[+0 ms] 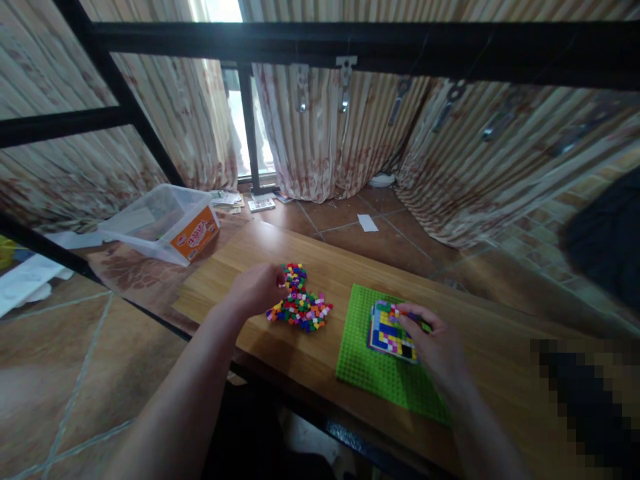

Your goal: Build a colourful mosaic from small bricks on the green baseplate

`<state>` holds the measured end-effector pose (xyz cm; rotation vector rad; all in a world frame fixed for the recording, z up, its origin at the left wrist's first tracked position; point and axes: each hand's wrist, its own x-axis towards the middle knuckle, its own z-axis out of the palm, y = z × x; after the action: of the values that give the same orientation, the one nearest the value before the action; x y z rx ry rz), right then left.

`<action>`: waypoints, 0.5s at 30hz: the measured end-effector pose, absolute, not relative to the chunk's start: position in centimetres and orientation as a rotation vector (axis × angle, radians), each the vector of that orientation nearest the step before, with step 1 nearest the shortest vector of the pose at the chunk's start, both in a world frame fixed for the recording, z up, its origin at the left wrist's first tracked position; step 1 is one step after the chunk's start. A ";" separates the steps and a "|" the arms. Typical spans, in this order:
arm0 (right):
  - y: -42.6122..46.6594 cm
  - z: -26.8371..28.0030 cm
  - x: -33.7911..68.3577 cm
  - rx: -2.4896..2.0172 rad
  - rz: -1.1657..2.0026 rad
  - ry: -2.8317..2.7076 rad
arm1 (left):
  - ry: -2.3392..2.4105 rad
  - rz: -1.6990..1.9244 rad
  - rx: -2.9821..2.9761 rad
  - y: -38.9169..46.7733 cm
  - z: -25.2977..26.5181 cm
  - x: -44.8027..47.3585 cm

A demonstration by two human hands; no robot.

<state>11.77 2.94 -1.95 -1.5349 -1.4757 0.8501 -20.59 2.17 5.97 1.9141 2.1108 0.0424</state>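
A heap of small, many-coloured toy bricks (303,310) lies on the wooden table. At its left edge is my left hand (260,288), fingers curled inward; whatever they hold is hidden. To the right sits a green studded baseplate (354,347). On it stands a low block built of bricks (387,331), with blue, yellow, white, pink and black pieces on top. My right hand (434,337) reaches over the right side of this block. Its thumb and forefinger pinch what looks like a small brick at the block's far edge. The palm hides part of the baseplate.
The wooden table (260,243) has black metal frame bars (320,40) beyond it. A clear plastic box (150,220) with an orange label stands at the back left. Papers (261,203) lie on the tiled floor before the curtains (325,147). A dark shape (607,240) is at far right.
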 end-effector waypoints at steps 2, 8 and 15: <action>3.1 -1.9 11.7 -1.575 0.874 -1.448 | 2.131 -0.052 1.877 1.9 5.6 -21.8; 3.2 -1.8 11.5 -1.603 0.925 -1.414 | 2.167 -0.153 1.873 1.5 4.4 -21.0; 3.3 -1.6 11.6 -1.607 0.911 -1.440 | 2.080 -0.007 1.902 1.9 4.1 -21.6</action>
<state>11.59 3.32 -1.59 -1.6072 -1.4402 0.9108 -21.61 1.88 4.10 1.9025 2.0797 -0.0071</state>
